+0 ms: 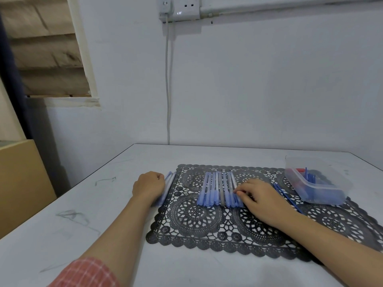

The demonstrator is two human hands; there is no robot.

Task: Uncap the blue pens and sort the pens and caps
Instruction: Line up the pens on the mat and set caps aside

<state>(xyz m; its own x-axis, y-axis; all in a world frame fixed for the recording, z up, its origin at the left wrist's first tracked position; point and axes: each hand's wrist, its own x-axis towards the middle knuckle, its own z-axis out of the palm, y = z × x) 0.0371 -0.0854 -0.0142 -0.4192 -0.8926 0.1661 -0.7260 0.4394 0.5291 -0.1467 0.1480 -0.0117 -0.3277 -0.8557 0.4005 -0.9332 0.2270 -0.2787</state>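
A row of blue pens [216, 189] is laid side by side on a black lace mat [196, 226], the wider capped ends turned toward the person. The right hand [267, 200] is rested on the mat just right of this row, and its fingers [244, 190] are held loosely extended and close together – nothing is gripped, but the tips are touched to the rightmost pens of the row, near their capped ends. On the far side of that hand from the fingers, thin dark blue sticks [288, 196] are laid slantwise on the mat, and beyond them a clear plastic container [323, 195] is set, with blue and red pieces seen inside; what these pieces are cannot be told. The left hand [148, 186] is rested on the white desk [99, 195] at the mat's left edge, seen from behind with its fingers [158, 177] curled in. A bundle of pale blue pens [169, 184] is laid right against those curled fingers, running from beyond the knuckles back past the wrist – whether it is actually gripped or only lain against cannot be told. A red checked sleeve [87, 274] is seen on the left forearm. On the wall behind, a white cable [168, 83] is hung from a socket [181, 7].
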